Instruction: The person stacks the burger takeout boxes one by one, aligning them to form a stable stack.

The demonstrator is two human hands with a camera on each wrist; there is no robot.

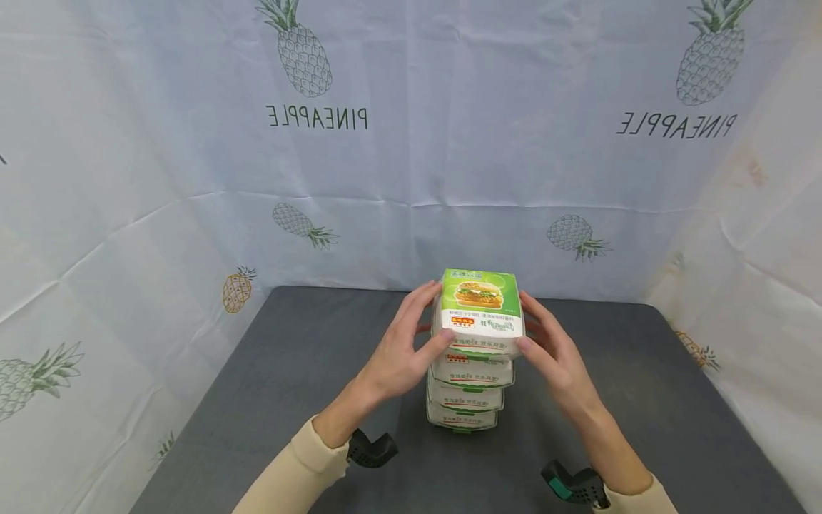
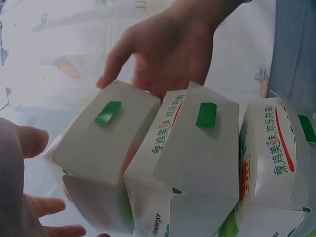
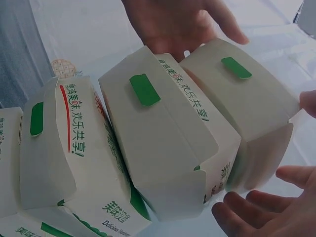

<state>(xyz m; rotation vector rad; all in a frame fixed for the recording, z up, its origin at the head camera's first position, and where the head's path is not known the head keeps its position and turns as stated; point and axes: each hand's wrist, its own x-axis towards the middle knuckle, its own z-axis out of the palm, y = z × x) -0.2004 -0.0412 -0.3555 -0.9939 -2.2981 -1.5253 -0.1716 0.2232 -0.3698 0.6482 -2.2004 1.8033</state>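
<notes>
Several burger boxes of white and green card stand in a stack. The top burger box [image 1: 483, 300] carries a burger picture on its green lid and sits slightly askew to the right of those below. My left hand [image 1: 406, 346] is at its left side, fingers along the side and thumb at the front left corner. On the opposite side my right hand [image 1: 557, 357] lies along the box, thumb at the front right corner. Fingers of both hands look spread and fairly straight. Lower boxes [image 2: 197, 143] show green tabs in the left wrist view. Firm contact at every fingertip is hard to make out.
The stack stands on a dark grey table [image 1: 321, 343]. Behind and beside the table hangs a pale cloth [image 1: 481, 157] printed with pineapples. Black bands [image 1: 372, 450] are on both wrists.
</notes>
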